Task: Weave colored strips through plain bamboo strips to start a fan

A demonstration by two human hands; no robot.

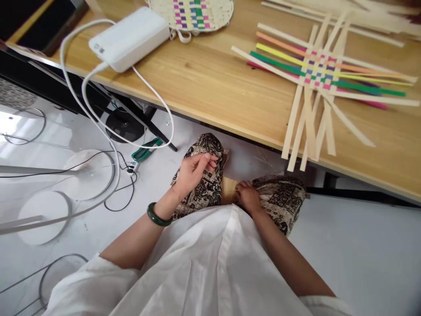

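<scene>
My left hand (193,173) hovers over or rests on my left thigh, its fingers loosely curled against the thumb, with nothing visible in them. A dark green bangle (159,215) circles that wrist. Between my legs, by the front of a wooden seat (229,189), my right hand (249,196) has its fingers bent inward; what lies under the fingertips is hidden. Beyond both hands, on the wooden table (204,83), lies a partly woven mat of pale and coloured strips (319,72). Its loose strips fan out, and some hang past the front edge. Neither hand touches it.
A white power box (131,39) with looping white cables (171,118) sits at the table's left. Behind it lies a finished-looking woven piece (197,15). More pale strips (368,13) lie at the back right. Round white stand bases (42,217) and cords occupy the floor at left.
</scene>
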